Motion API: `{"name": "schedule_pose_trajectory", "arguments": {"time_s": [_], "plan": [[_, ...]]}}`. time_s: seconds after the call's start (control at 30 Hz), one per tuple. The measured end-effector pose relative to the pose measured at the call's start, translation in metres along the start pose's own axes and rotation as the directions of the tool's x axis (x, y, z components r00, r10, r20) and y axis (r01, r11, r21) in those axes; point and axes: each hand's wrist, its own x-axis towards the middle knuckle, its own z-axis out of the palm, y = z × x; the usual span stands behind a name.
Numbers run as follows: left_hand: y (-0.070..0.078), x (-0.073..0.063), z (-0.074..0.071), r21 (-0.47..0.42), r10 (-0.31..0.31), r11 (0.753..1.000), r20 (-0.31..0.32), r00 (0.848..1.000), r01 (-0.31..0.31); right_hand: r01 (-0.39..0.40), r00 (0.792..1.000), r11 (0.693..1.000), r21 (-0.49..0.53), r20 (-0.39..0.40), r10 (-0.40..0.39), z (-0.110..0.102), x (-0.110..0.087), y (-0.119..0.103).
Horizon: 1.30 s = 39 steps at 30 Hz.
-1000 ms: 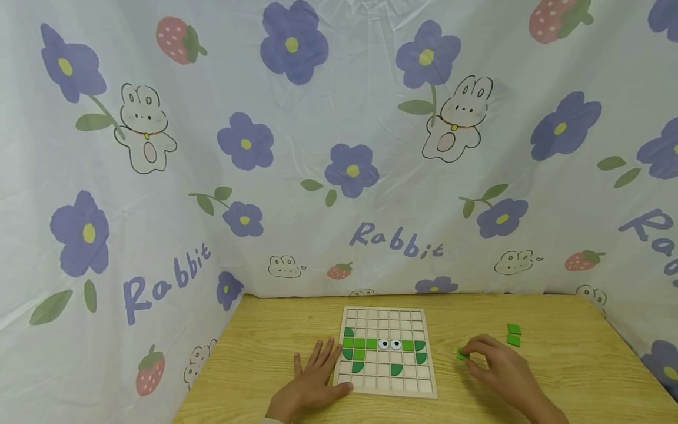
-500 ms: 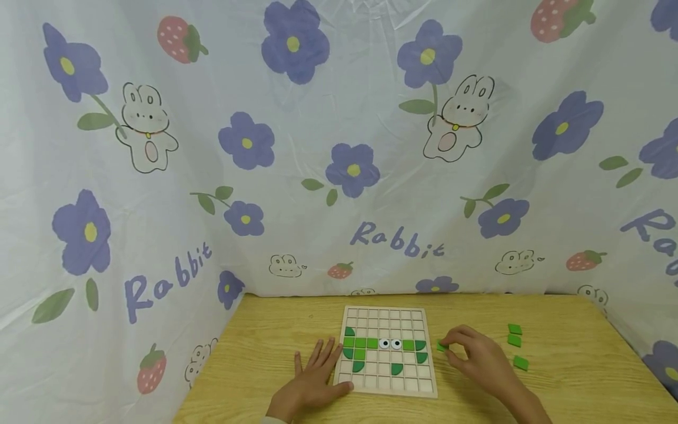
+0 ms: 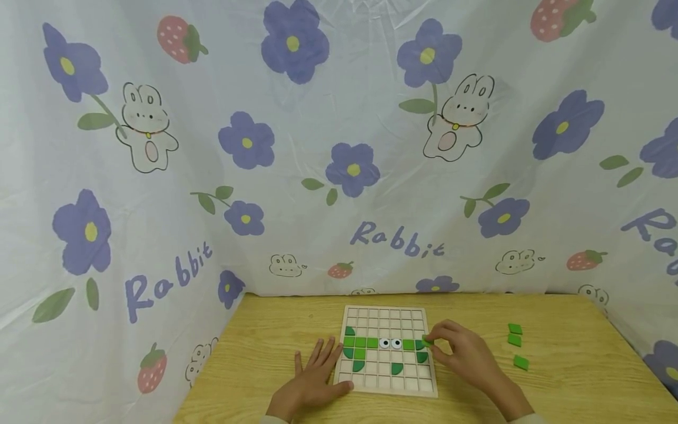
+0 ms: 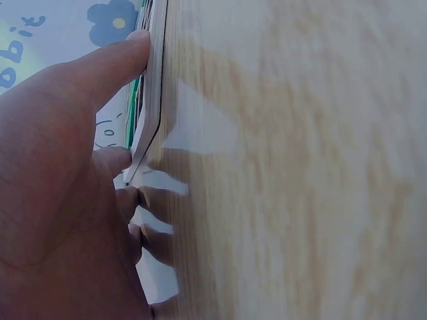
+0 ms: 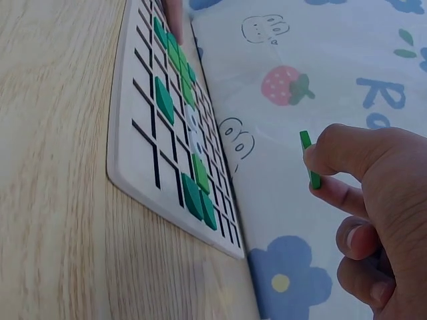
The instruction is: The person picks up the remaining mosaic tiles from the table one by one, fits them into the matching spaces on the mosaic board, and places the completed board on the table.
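Observation:
A wooden grid board point(image 3: 389, 387) lies on the table, holding light green square tiles point(image 3: 360, 342), dark green rounded tiles point(image 3: 358, 365) and two white eye tiles point(image 3: 396, 343). My left hand point(image 3: 309, 383) lies spread at the board's left side; its thumb touches the front left rim and its fingertips reach the left edge. Between thumb and fingers my right hand point(image 3: 466, 356) pinches a green tile point(image 5: 310, 160), held above the board's right edge. In the right wrist view that tile is seen edge-on, in the air apart from the board.
Three loose green tiles point(image 3: 521, 362) lie on the wooden table point(image 3: 572, 377) to the right of my right hand. A white cloth point(image 3: 307, 235) printed with flowers, rabbits and strawberries hangs behind and around the table.
My right hand has picked up a green tile from the table's right part and carried it left to the board's right edge. The left hand stays where it was.

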Motion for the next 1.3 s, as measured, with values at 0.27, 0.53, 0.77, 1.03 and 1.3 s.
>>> {"name": "schedule_pose_trajectory", "arguments": {"time_s": [0.27, 0.53, 0.77, 1.03, 1.3], "plan": [[0.000, 0.000, 0.000, -0.004, -0.006, 1.000, 0.002, 1.000, 0.006, 0.050, 0.999, 0.999, 0.018, 0.013, -0.050, 0.009, 0.011, -0.006], [-0.002, 0.002, 0.001, 0.006, -0.017, 1.000, -0.003, 1.000, 0.017, 0.095, 0.995, 0.995, 0.007, 0.031, -0.096, 0.020, 0.019, -0.013], [0.000, 0.001, 0.000, 0.011, -0.019, 1.000, 0.002, 1.000, 0.019, 0.094, 0.993, 0.995, 0.014, 0.065, -0.095, 0.027, 0.024, -0.020], [0.000, 0.001, 0.000, 0.008, -0.024, 1.000, 0.003, 1.000, 0.024, 0.114, 0.991, 0.993, 0.023, 0.069, -0.116, 0.033, 0.031, -0.028], [0.001, 0.001, 0.000, 0.002, -0.022, 1.000, 0.000, 1.000, 0.022, 0.107, 0.989, 0.994, 0.024, 0.099, -0.109, 0.040, 0.036, -0.033]]}}
